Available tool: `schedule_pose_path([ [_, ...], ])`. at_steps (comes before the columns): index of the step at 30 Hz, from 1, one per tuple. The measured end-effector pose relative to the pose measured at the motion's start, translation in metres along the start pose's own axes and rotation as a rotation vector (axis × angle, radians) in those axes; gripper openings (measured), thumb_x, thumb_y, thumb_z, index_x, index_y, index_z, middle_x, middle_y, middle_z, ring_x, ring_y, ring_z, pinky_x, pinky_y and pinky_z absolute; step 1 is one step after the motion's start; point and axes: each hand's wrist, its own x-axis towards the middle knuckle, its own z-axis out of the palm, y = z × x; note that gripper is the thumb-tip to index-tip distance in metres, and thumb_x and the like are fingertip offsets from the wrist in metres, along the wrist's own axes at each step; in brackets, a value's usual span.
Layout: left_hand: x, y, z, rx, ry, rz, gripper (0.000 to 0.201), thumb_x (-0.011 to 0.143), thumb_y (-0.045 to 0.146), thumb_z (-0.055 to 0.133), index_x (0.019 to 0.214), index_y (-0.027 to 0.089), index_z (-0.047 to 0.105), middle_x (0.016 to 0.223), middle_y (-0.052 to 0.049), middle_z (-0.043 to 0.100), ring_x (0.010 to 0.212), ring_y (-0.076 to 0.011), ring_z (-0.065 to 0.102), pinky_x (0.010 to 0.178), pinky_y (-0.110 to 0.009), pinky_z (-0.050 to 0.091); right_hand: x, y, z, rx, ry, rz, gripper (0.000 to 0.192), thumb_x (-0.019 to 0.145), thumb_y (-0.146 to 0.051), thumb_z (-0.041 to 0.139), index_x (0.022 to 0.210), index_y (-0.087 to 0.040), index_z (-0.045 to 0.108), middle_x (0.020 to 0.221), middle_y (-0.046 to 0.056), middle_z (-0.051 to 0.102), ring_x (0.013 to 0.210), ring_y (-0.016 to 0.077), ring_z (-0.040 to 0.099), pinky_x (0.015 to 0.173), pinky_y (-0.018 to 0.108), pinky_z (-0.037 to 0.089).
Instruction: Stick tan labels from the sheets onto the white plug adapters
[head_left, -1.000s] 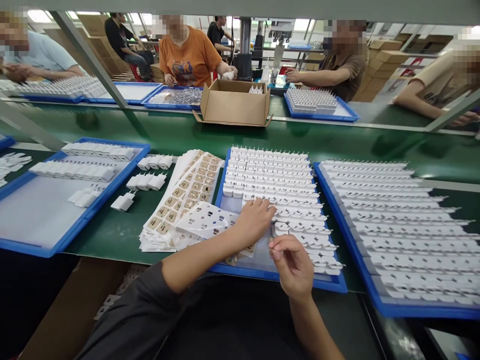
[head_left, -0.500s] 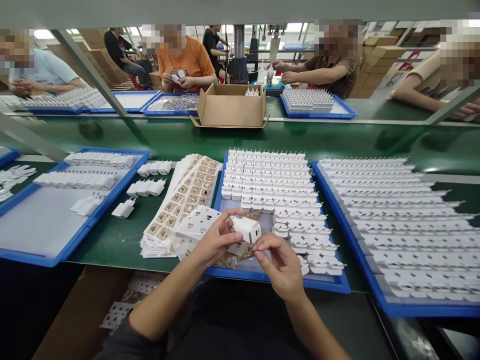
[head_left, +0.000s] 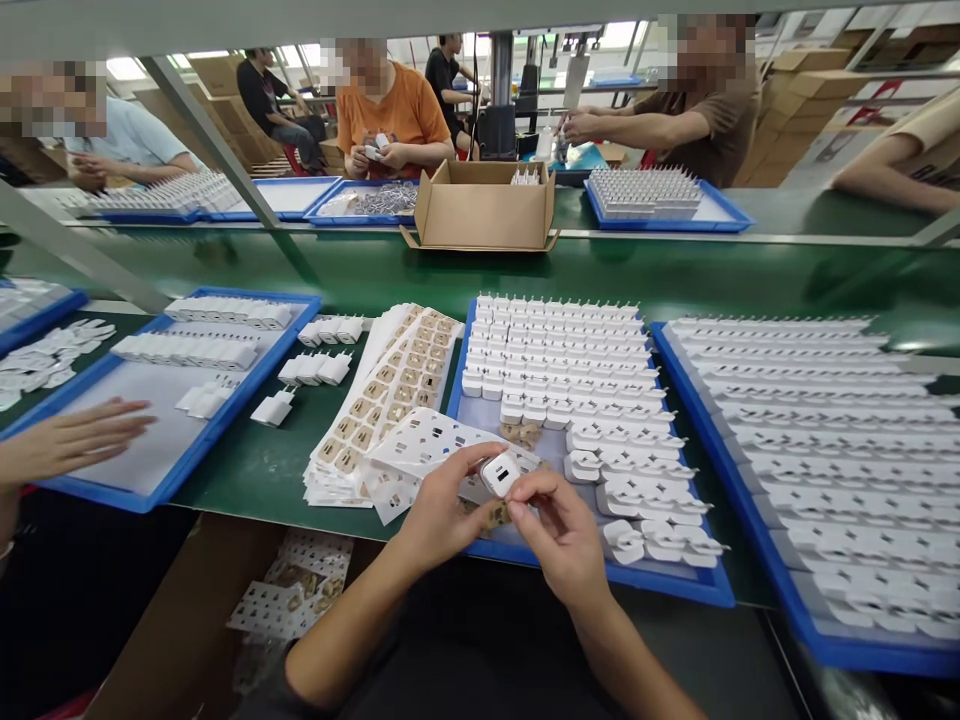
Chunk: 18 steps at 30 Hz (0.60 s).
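Green worktop [head_left: 247, 470] spreads beneath 1 white charger [head_left: 499, 474], raised between 2 hands: the left hand [head_left: 439, 512] grips its body, the right hand [head_left: 564, 538] has fingertips closed beside its edge, perhaps holding something, I cannot tell. Below lies 1 blue tray [head_left: 667, 585].

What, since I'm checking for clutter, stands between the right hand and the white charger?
Nothing visible does. The right hand has its fingertips at the edge of the white charger, contact unclear; the left hand holds it from the other side. The punched sheet lies behind them.
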Motion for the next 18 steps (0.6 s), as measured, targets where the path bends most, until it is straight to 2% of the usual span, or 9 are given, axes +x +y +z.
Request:
schedule_pose_path([
  [3,0.000,0.000,-0.007,0.053,-0.061,0.046,0.052,0.093,0.022,0.066,0.144,0.027,0.053,0.139,-0.012,0.064,0.128,-0.0261,0.063,0.098,-0.036,0.058,0.003,0.000,-0.003,0.019,0.048,0.027,0.009,0.095,-0.019,0.065,0.095,-0.028,0.068,0.088,0.000,0.065,0.080,0.0145,0.062,0.072,0.024,0.051],
  [6,0.000,-0.002,-0.008,0.069,0.050,0.110,0.041,0.091,0.023,0.071,0.131,0.027,0.065,0.124,-0.010,0.071,0.113,-0.0239,0.069,0.090,-0.033,0.061,0.006,0.000,-0.005,0.029,0.100,0.055,0.006,0.094,-0.022,0.067,0.094,-0.027,0.069,0.087,0.000,0.064,0.080,0.0146,0.062,0.073,0.024,0.050],
  [8,0.000,-0.003,-0.007,0.088,0.114,0.155,0.038,0.088,0.026,0.075,0.125,0.026,0.068,0.117,-0.009,0.072,0.108,-0.0232,0.070,0.091,-0.034,0.060,0.008,0.000,-0.005,0.034,0.157,0.073,0.003,0.094,-0.023,0.068,0.092,-0.026,0.068,0.086,-0.001,0.063,0.081,0.0145,0.061,0.074,0.024,0.050],
  [11,0.001,-0.002,-0.005,0.111,0.135,0.217,0.037,0.087,0.029,0.077,0.123,0.024,0.068,0.114,-0.009,0.073,0.107,-0.0229,0.071,0.094,-0.036,0.060,0.010,0.001,-0.003,0.042,0.226,0.103,0.003,0.093,-0.026,0.069,0.091,-0.026,0.067,0.086,-0.001,0.063,0.083,0.0149,0.061,0.076,0.025,0.050],
  [18,0.002,0.002,-0.006,0.152,0.138,0.237,0.036,0.088,0.030,0.076,0.122,0.024,0.068,0.112,-0.010,0.073,0.104,-0.0231,0.072,0.091,-0.037,0.061,0.012,-0.002,-0.001,0.003,0.214,0.135,0.006,0.092,-0.028,0.070,0.090,-0.025,0.067,0.085,0.000,0.062,0.082,0.0165,0.060,0.075,0.028,0.049],
])
